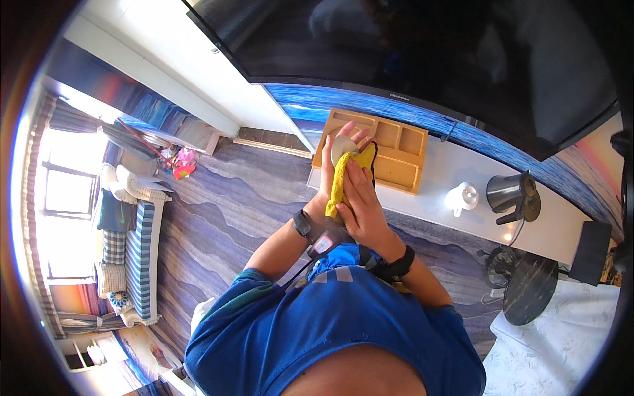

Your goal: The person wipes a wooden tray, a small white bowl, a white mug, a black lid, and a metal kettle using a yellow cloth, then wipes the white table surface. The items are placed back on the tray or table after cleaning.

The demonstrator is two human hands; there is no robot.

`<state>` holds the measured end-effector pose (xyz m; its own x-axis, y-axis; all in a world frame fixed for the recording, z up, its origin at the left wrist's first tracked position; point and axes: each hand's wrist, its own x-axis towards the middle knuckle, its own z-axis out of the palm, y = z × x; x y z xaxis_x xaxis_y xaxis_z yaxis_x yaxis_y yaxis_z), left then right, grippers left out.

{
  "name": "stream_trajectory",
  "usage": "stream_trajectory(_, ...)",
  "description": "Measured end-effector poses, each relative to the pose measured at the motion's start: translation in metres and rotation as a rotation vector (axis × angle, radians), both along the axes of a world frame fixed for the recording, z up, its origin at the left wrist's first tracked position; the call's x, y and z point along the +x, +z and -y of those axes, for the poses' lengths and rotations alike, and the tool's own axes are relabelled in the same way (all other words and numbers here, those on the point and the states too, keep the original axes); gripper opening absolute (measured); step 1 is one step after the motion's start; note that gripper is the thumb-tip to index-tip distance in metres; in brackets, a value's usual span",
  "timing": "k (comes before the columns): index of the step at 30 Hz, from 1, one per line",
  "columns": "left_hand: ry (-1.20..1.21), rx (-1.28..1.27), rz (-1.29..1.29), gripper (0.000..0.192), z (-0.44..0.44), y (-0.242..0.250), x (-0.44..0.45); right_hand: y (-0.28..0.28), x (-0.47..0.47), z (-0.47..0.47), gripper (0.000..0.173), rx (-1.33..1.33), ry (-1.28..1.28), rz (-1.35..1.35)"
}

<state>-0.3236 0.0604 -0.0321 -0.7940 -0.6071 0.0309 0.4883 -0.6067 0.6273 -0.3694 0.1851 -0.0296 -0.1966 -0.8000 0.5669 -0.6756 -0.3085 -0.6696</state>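
Observation:
In front of my chest my left hand (327, 171) supports a small white rounded piece (343, 147), perhaps a cup or its lid; the cloth hides part of it. My right hand (361, 203) presses a yellow cloth with a dark edge (338, 184) against that piece, palm facing the left one. Beyond both hands lies a wooden compartment tray (396, 168) on a white shelf (438, 168); its visible compartments hold nothing. Farther right on the shelf stand a white teapot (465, 195) and a metal electric kettle (505, 192).
A large television (421, 49) overhangs the shelf. To the right are a dark round tabletop (532, 289) and a white-covered bed (554, 336). A striped sofa (141, 257) stands by the window at left. Patterned carpet (213, 222) spreads between.

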Motion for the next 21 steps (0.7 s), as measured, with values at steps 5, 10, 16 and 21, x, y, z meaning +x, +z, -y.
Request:
stream_trajectory(5, 0.035, -0.181, 0.034, 0.065, -0.011, -0.006, -0.006, 0.009, 0.002, 0.003, 0.063, 0.047, -0.146, -0.117)
stream_trajectory(10, -0.068, -0.109, 0.046, 0.065, -0.022, -0.006, 0.001, 0.017, -0.016, 0.023, 0.062, 0.058, -0.145, -0.254)
stream_trajectory(16, -0.106, 0.27, 0.029, 0.065, -0.016, 0.001, 0.003, 0.026, -0.032, 0.046, 0.052, 0.005, -0.245, -0.193)
stream_trajectory(21, -0.153, 0.37, -0.07, 0.062, -0.012, 0.003, -0.001, 0.011, -0.044, 0.051, 0.04, 0.138, -0.175, 0.364)
